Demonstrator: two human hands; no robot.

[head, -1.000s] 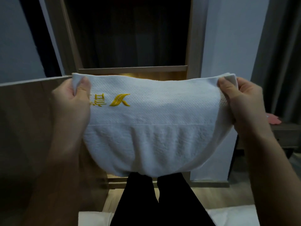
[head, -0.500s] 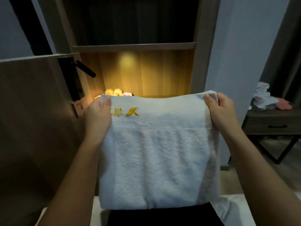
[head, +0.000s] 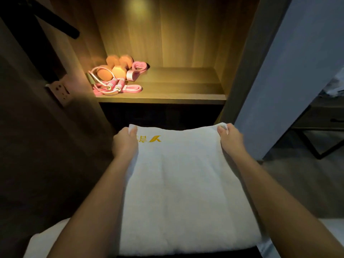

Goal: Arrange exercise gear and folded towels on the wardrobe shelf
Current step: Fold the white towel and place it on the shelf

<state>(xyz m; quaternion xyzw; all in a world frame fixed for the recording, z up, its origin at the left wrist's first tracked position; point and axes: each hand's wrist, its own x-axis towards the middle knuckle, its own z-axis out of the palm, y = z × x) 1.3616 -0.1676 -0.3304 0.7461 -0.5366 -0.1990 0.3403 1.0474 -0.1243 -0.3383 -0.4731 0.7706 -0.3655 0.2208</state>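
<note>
"Lowered out of the way, is it?" asks the first. "Half a second ago the towel (head: 178, 183) hung upright in front of the lit shelf (head: 176, 88)."

"Yes. It now lies almost flat between the person's forearms, below the shelf's front edge and not yet on it, so the whole board shows," says the second. "The dumbbells (head: 115, 68), skipping rope (head: 109, 86) and pink band (head: 138, 67) are bunched at the left end. The right side looks bare, and is probably where the towel is headed."

"And the grip?"

"The left hand (head: 124, 144) pinches the far left corner beside the gold logo (head: 149, 139), with the thumb on top. The right hand (head: 230, 140) pinches the far right corner the same way. Both are clamped on cloth, and the fingers underneath are hidden."

"So, a judgement?"

"The gear seems to be placed, and the towel still has to go forward and up."
</note>
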